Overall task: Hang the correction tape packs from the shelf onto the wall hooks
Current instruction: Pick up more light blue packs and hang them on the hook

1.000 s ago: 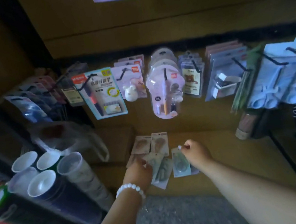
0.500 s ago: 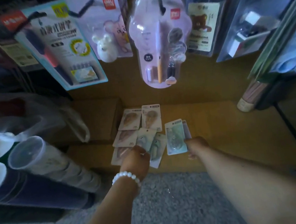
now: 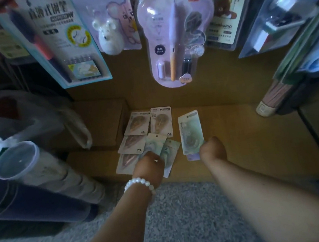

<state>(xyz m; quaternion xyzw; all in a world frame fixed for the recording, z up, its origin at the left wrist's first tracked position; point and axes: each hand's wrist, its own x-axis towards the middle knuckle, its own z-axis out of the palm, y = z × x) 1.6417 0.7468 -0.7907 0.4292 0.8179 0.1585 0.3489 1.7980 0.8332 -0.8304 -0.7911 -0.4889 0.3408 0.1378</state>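
Note:
Several correction tape packs lie on the low wooden shelf [image 3: 247, 129]: brownish ones [image 3: 161, 121] at the back and left, greenish ones [image 3: 171, 149] nearer me. My right hand [image 3: 212, 148] grips the bottom edge of a green pack [image 3: 190, 132], which stands tilted up off the shelf, with a purple pack edge under it. My left hand [image 3: 149, 166], with a white bead bracelet at the wrist, rests on the overlapping green packs; its fingers are hidden from me.
Blister packs hang on wall hooks above: a blue pen set [image 3: 58, 38], a mouse pack [image 3: 113, 25], a purple pen pack [image 3: 173, 31], a bear pack [image 3: 225, 10]. Plastic tubes [image 3: 29, 168] lie at left. A cardboard box [image 3: 98, 122] stands on the shelf. Grey carpet [image 3: 177, 220] below.
The view has dropped and come closer to the shelf. My right hand has slid from the green pack's top to its bottom edge and lifted it. My left hand stays on the pile.

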